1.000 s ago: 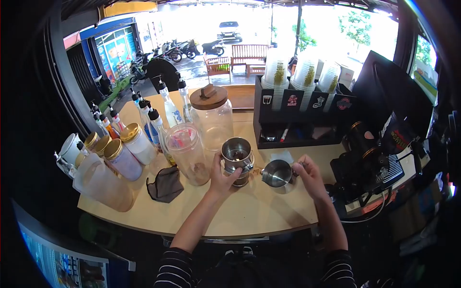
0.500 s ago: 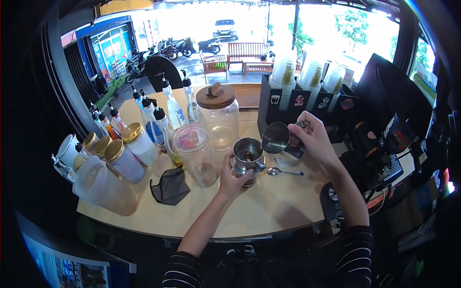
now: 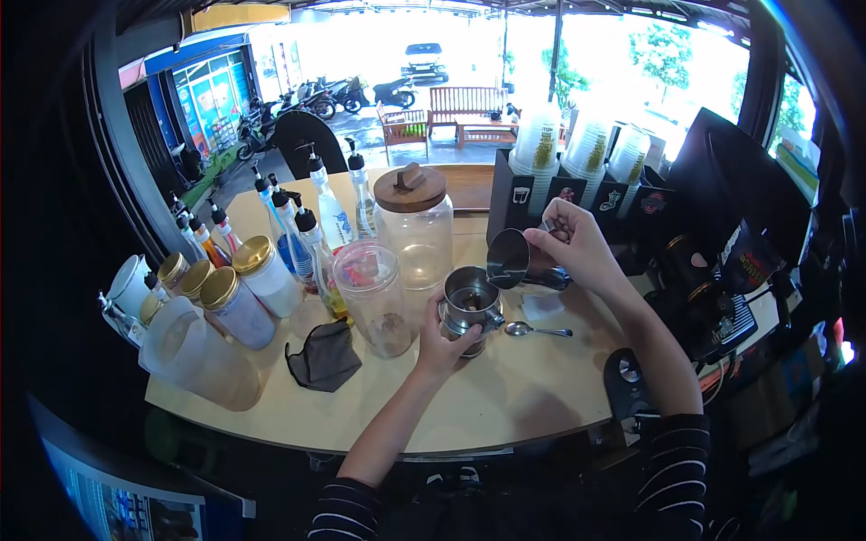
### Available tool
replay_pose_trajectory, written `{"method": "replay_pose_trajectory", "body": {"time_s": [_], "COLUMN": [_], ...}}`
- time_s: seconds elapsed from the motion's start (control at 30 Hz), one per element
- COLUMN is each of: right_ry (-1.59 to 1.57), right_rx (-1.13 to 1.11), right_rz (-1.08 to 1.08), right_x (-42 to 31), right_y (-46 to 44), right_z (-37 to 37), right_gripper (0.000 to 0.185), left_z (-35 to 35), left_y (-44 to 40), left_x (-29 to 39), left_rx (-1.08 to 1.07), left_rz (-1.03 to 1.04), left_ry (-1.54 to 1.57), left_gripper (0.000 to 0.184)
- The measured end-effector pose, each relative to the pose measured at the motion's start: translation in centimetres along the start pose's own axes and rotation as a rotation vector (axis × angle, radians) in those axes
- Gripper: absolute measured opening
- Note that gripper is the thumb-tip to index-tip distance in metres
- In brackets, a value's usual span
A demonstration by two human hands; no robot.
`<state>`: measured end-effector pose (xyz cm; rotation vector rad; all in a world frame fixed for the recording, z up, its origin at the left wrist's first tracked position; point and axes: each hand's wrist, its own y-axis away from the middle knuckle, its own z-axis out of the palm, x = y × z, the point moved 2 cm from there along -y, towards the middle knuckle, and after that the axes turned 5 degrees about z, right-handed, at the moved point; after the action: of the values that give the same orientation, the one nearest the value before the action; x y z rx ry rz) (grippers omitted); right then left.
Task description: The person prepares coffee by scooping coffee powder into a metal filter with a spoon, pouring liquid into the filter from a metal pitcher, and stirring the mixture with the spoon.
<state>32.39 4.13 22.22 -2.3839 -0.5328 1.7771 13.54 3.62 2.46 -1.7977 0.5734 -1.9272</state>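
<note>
We log this as partway. Our left hand point(image 3: 444, 347) has its grip clasped round the metal pot point(image 3: 469, 311), which is mid-bench point(image 3: 505, 410) and upright or nearly so. Our right hand point(image 3: 577, 243) has its grip on the handle of the metal pitcher point(image 3: 511, 259), at 1–2 o'clock from the pot, tilted with its lip by the pot's rim (touching or just apart, we can't tell).

Done so far: both vessels are in hand and brought together, and a little something dark sits low inside the pot. Left, by our reading: most of the filling, since the pot looks far from full. We make out no stream, so we can't say whether anything is flowing.

The spoon point(image 3: 538, 330) lies at 4 o'clock and the white napkin point(image 3: 543, 308) at 3, both untouched.
</note>
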Motion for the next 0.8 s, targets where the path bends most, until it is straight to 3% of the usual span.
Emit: {"method": "replay_pose_trajectory", "body": {"time_s": [0.37,0.53,0.8], "right_ry": [0.092,0.233,0.231], "right_rx": [-0.011,0.007,0.007], "right_rz": [0.067,-0.056,-0.029], "right_x": [-0.6,0.6,0.3], "right_y": [-0.6,-1.2,-1.3], "right_z": [0.6,0.5,0.8], "right_gripper": [0.023,0.030,0.031], "left_z": [0.1,0.2,0.2], "left_y": [-0.1,0.0,0.0], "left_x": [0.3,-0.3,-0.1], "left_rx": [-0.002,0.007,-0.003], "left_rz": [0.017,0.002,0.011], "left_ry": [-0.028,0.002,0.000], "left_gripper": [0.080,0.080,0.080]}}
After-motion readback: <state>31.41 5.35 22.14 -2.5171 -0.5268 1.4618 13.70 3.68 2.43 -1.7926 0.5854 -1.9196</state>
